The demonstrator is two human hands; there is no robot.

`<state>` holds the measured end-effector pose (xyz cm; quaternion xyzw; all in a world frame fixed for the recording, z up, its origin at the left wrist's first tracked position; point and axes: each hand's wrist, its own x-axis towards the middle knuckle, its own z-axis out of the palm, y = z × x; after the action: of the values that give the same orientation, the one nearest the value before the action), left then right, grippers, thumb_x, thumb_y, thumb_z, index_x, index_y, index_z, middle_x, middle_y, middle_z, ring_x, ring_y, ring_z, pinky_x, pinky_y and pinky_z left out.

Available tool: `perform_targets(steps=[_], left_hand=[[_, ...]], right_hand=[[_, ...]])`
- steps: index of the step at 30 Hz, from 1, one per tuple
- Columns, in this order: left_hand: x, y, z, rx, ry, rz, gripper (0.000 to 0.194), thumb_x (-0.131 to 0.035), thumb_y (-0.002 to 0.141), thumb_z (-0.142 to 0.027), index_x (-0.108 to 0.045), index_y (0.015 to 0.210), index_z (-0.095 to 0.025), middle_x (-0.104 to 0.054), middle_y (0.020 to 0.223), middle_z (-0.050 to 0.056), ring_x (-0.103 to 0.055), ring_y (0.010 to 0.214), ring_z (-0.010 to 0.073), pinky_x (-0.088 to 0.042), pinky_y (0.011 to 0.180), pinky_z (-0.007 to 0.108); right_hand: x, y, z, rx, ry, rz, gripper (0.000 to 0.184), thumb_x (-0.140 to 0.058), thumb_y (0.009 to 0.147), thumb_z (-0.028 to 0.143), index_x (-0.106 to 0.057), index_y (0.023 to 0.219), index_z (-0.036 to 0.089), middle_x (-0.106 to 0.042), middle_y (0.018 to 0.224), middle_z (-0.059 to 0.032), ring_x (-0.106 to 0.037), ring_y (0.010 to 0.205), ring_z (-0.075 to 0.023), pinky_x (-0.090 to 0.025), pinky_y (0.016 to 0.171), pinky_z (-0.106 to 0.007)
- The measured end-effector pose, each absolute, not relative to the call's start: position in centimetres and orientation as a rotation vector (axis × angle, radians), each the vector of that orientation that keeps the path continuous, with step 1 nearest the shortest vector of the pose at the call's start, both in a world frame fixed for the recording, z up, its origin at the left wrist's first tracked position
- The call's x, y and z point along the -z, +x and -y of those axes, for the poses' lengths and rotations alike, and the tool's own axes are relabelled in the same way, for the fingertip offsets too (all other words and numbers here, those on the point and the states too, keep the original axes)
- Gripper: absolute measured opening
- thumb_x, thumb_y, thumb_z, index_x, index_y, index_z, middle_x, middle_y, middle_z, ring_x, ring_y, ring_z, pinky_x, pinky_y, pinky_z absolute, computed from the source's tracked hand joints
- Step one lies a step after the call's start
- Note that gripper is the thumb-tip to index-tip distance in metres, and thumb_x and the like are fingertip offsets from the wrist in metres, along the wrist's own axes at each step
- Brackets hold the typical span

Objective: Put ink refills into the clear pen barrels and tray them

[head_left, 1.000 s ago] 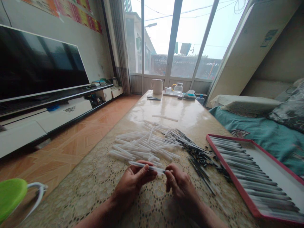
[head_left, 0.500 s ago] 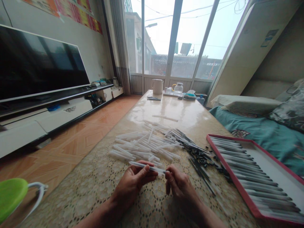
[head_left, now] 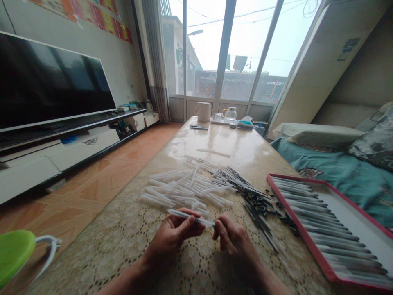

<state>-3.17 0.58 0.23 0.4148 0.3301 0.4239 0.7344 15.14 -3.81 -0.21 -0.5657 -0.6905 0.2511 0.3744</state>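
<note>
My left hand (head_left: 178, 231) is closed round a white translucent pen (head_left: 199, 220), which slants slightly down to the right above the table. At the pen's right end, the fingers of my right hand (head_left: 231, 235) are pinched together; a dark bit shows at the fingertips, and the rest is hidden. Beyond my hands lies a heap of white pen barrels (head_left: 181, 186). To its right are thin black-and-clear refills (head_left: 238, 180) and a pile of small black plugs (head_left: 260, 205).
A red-rimmed box (head_left: 319, 256) at the right holds a row of pens with dark ends. A beige jug (head_left: 203, 111) and a glass jar (head_left: 231, 114) stand at the table's far end. A green stool (head_left: 15, 254) is at the lower left.
Both hands stay nearly in place, with only small shifts of the fingers and the pen. The things on the table have not moved.
</note>
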Motion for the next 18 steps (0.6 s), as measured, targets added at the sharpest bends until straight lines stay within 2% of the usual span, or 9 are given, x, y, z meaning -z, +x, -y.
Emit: perform_targets(steps=[5,7,9,11,14,18], left_hand=[[-0.1,-3.0,-0.5,-0.918,1.256,-0.751,0.021,-0.071,0.073,-0.031,-0.07,0.085,-0.014,-0.067,0.057,0.002,-0.06,0.054,0.0124,-0.048,0.056,0.023],[0.0,-2.9,-0.5,-0.937,1.317,-0.783,0.028,-0.07,0.073,-0.033,-0.068,0.095,-0.015,-0.065,0.061,0.001,-0.058,0.053,0.0125,-0.047,0.052,0.023],[0.0,-3.0,-0.5,-1.035,1.415,-0.869,0.035,-0.067,0.076,-0.033,-0.063,0.107,-0.018,-0.065,0.074,0.003,-0.061,0.063,0.0158,-0.049,0.057,0.027],[0.0,-3.2,-0.7,-1.153,1.643,-0.996,0.032,-0.06,0.08,-0.03,-0.061,0.11,-0.02,-0.065,0.09,0.007,-0.062,0.082,0.0207,-0.051,0.072,0.033],[-0.1,-3.5,-0.9,-1.115,2.113,-1.14,0.027,-0.053,0.084,-0.023,-0.065,0.109,-0.025,-0.063,0.112,0.01,-0.053,0.108,0.026,-0.041,0.092,0.044],[0.2,-3.4,-1.1,-0.861,2.433,-1.253,0.037,-0.05,0.083,-0.018,-0.062,0.117,-0.027,-0.057,0.129,0.01,-0.046,0.116,0.0305,-0.037,0.094,0.05]], right_hand=[[0.6,14.9,3.7,-0.443,-1.321,1.893,0.022,-0.042,0.091,0.035,-0.057,0.088,0.019,-0.061,0.073,-0.0011,-0.056,0.062,-0.0127,-0.04,0.056,-0.021],[0.9,14.9,3.6,-0.408,-1.287,1.929,0.019,-0.044,0.09,0.032,-0.058,0.089,0.02,-0.061,0.074,-0.0009,-0.055,0.062,-0.0125,-0.04,0.056,-0.021],[1.2,15.3,3.4,-0.375,-1.298,1.897,0.019,-0.042,0.091,0.029,-0.058,0.088,0.02,-0.06,0.074,-0.0014,-0.055,0.062,-0.0129,-0.041,0.057,-0.021],[1.2,15.8,3.3,-0.378,-1.345,1.796,0.021,-0.04,0.092,0.03,-0.058,0.087,0.019,-0.061,0.073,-0.0025,-0.057,0.064,-0.0141,-0.043,0.058,-0.022],[0.9,16.5,3.1,-0.442,-1.424,1.658,0.025,-0.039,0.092,0.034,-0.057,0.088,0.018,-0.061,0.071,-0.0036,-0.058,0.064,-0.0156,-0.045,0.056,-0.023],[0.5,16.8,3.2,-0.502,-1.466,1.623,0.027,-0.039,0.092,0.037,-0.057,0.087,0.017,-0.061,0.07,-0.0035,-0.057,0.06,-0.0155,-0.045,0.055,-0.024]])
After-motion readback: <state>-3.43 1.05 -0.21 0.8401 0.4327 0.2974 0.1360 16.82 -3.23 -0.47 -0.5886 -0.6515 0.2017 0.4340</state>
